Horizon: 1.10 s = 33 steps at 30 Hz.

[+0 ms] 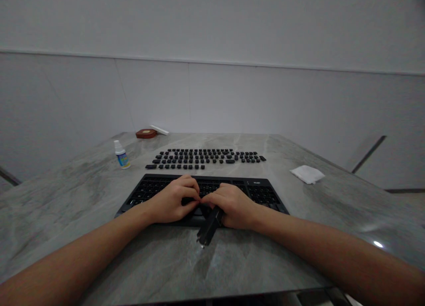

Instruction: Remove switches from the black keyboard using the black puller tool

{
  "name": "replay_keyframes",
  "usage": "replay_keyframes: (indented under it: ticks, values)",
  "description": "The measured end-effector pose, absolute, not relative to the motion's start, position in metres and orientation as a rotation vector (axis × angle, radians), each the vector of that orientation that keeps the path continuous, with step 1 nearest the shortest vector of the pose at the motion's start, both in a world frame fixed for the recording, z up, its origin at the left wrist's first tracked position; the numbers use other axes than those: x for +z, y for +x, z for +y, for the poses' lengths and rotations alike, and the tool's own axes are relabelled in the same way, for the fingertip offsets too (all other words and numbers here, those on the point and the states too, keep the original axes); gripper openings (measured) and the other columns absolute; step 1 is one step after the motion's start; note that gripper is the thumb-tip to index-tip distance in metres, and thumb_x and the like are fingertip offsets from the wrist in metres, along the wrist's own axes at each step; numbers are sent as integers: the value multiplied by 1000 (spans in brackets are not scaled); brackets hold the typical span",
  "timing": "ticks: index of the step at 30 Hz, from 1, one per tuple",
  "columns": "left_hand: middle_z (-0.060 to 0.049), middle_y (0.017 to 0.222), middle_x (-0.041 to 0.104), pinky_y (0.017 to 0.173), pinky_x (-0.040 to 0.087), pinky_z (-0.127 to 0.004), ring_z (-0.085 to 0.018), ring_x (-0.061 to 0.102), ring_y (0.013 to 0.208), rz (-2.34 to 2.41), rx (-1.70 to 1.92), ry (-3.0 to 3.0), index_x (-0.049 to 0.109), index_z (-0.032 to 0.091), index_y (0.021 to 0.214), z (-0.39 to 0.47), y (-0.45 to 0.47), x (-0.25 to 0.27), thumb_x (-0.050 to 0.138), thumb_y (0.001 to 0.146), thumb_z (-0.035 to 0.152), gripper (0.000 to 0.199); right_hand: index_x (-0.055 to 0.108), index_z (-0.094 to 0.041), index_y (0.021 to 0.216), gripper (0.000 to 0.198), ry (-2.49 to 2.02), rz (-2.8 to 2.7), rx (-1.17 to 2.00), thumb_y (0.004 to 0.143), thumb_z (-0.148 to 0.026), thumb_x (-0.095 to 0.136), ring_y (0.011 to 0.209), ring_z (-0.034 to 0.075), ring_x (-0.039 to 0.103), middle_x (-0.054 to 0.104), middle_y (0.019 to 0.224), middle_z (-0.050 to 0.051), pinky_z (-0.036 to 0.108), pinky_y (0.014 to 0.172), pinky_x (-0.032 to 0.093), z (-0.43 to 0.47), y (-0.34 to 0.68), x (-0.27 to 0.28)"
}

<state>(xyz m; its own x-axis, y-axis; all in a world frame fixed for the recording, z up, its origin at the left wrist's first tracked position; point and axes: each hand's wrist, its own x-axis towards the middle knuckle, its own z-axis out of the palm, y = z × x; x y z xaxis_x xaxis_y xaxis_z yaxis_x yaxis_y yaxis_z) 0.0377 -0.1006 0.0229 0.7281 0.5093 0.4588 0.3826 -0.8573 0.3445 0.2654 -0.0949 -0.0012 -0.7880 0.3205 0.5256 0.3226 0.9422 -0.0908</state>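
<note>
A black keyboard (257, 182) lies in front of me, many of its keycaps off and the switch positions exposed. My left hand (174, 200) rests over its middle with curled fingers, thumb and index pinched together; whatever is between them is hidden. My right hand (236, 206) meets it there, fingertips almost touching the left ones. Wrapped in the right palm is a black keycap puller (211, 227), its small metal wire ends pointing down toward me past the keyboard's front edge. Beyond the keyboard, loose black keycaps (190, 167) sit in rows laid out like a keyboard.
At the left stands a white spray bottle (122, 159) with a blue label. A brown case (146, 133) and a white flat strip (160, 129) lie at the back left. To the right is a folded white cloth (307, 174). The grey marble table (59, 222) reaches a wall.
</note>
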Motion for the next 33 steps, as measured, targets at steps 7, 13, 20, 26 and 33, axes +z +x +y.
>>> replay_keyframes:
  ticks: [7,13,20,26,33]
  values:
    - [-6,85,62,77,46,-30,-17,55,84,698,799,2705,67,13,77,-100,37,22,57,84,10,13,64,-18,100,38,-844,-2369,458,68,-2,52,65,14,62,70,80,1,23,61,41,-97,262,5]
    - [-6,86,62,74,46,-29,-17,55,83,714,763,2706,69,14,79,-100,37,22,57,87,14,14,66,-18,94,32,-981,-2241,576,68,-2,55,63,12,58,67,75,0,21,59,40,-100,257,10]
    - [-6,86,62,75,46,-30,-18,55,84,704,755,2721,66,14,74,-99,37,20,55,78,6,15,66,-19,98,37,-1021,-2341,362,65,-4,58,71,17,61,70,83,2,27,69,42,-102,257,6]
    - [-7,86,62,75,47,-31,-18,55,85,706,749,2718,69,14,79,-101,37,23,57,87,15,14,67,-17,91,31,-1061,-2236,520,66,-3,58,63,14,58,67,73,0,23,61,40,-102,256,8]
    - [-7,88,65,84,49,-35,-19,57,88,640,746,2737,73,15,83,-102,36,24,58,85,11,16,63,-14,75,11,-1065,-2133,694,73,-5,58,67,14,56,64,71,0,23,62,39,-94,253,10]
